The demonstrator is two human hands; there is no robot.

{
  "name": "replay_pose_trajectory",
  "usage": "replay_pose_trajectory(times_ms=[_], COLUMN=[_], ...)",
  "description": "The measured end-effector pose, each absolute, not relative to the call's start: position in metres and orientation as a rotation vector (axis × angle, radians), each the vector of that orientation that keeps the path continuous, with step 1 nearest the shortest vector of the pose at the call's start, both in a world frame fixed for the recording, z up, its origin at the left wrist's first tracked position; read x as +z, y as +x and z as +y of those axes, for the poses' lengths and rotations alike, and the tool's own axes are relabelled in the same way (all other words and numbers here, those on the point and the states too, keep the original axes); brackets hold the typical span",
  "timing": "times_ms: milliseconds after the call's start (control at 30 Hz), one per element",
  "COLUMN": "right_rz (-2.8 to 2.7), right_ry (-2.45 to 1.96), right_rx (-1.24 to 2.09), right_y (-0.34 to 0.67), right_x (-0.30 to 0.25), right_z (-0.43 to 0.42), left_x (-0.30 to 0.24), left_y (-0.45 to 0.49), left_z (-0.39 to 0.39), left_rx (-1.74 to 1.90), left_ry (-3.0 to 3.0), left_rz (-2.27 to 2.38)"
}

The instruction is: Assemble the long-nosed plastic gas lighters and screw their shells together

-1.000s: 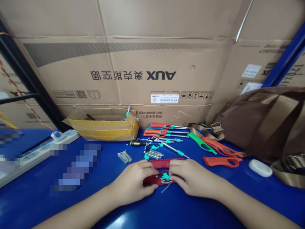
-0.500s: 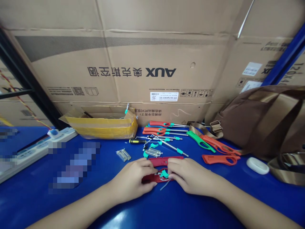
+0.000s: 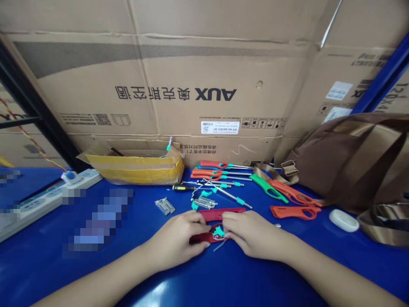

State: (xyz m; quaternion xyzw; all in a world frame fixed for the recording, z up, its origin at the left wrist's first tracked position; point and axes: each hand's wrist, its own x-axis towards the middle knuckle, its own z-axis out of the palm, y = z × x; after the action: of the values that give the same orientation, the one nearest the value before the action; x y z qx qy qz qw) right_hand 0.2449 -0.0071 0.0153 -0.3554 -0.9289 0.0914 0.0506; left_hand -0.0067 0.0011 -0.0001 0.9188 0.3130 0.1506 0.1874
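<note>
- Head view: a lower red shell half [image 3: 214, 240] lies open-side up between the hands, on or just above the blue table [image 3: 179, 285]; an upper red shell half [image 3: 209, 215] lies just beyond it.
- Left hand [image 3: 180, 234]: thumb and fingers are closed around the left end of the lower half, leaving a narrow gap across its hollow.
- Right hand [image 3: 251, 232]: fingers are bent, tips at the right edge of the teal part [image 3: 219, 231]. Whether they pinch that part or the shell is hidden; their opening cannot be told.
- Step in hand (judgement): seating the teal part and its white wires [image 3: 215, 238] inside the lower half. A clear tube [image 3: 218, 246] projects over the near edge.
- Next move (judgement): hold the shell steady with the left hand, press the teal part home, and tuck wires and tube clear of the rim before the upper half is fitted.
- Difference from the frame half a second ago: the hand posture is nearly identical and the teal part shows no clear advance. The whole scene sits slightly higher in view. A small shiny object [image 3: 277, 225] now shows beside the right wrist; its identity cannot be told.
</note>
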Motion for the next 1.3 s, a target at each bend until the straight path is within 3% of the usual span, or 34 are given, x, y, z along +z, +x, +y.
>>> replay_pose_trajectory(times_ms=[467, 1100, 1300], right_rz=[-2.888, -3.037, -2.844], right_ry=[-0.975, -1.1, -1.026], right_rx=[0.074, 0.128, 0.321], right_y=[0.248, 0.24, 0.249], right_x=[0.007, 0.021, 0.011], right_z=[-0.005, -0.011, -0.006], left_x=[-0.001, 0.002, 0.002], left_y=[-0.008, -0.009, -0.007], left_z=[0.001, 0.0, -0.005], left_rx=[0.443, 0.399, 0.404], left_ry=[2.555, 2.636, 2.686], left_rz=[0.885, 0.887, 0.922])
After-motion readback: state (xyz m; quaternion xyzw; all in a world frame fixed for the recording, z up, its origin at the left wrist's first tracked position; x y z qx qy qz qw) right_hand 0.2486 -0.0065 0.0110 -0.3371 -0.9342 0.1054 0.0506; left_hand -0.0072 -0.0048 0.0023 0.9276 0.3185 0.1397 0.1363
